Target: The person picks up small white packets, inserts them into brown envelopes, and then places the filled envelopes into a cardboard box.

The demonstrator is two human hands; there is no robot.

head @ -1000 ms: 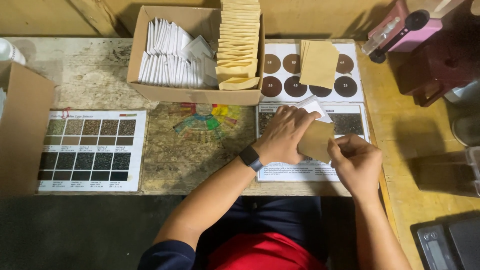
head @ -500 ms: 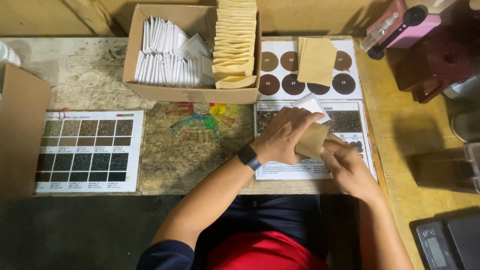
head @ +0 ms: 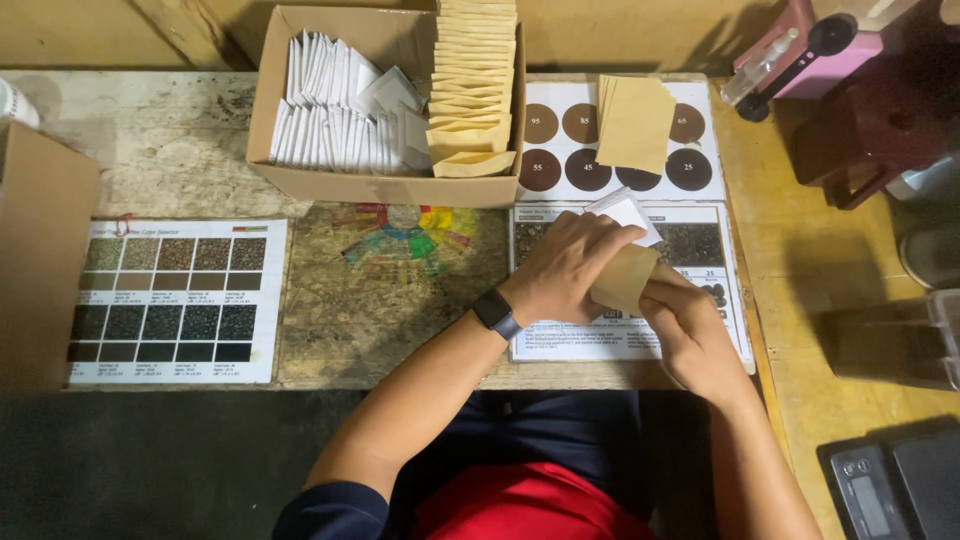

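Observation:
My left hand (head: 568, 268) grips a small brown paper envelope (head: 625, 278) from the left, with a white sachet (head: 626, 210) sticking out above its fingers. My right hand (head: 686, 325) holds the envelope's lower right end. Both hands hover over a printed sheet with dark sample photos (head: 700, 245). A black smartwatch (head: 496, 313) sits on my left wrist.
An open cardboard box (head: 300, 180) at the back holds white sachets (head: 335, 125) and a row of brown envelopes (head: 475, 85). A stack of brown envelopes (head: 635, 122) lies on a chart of brown circles. A colour-grid chart (head: 175, 300), a colour wheel (head: 400, 240), a scale (head: 890, 490).
My right hand has slid down and to the right along the envelope. The left hand keeps its grip, and the envelope is tilted a little more.

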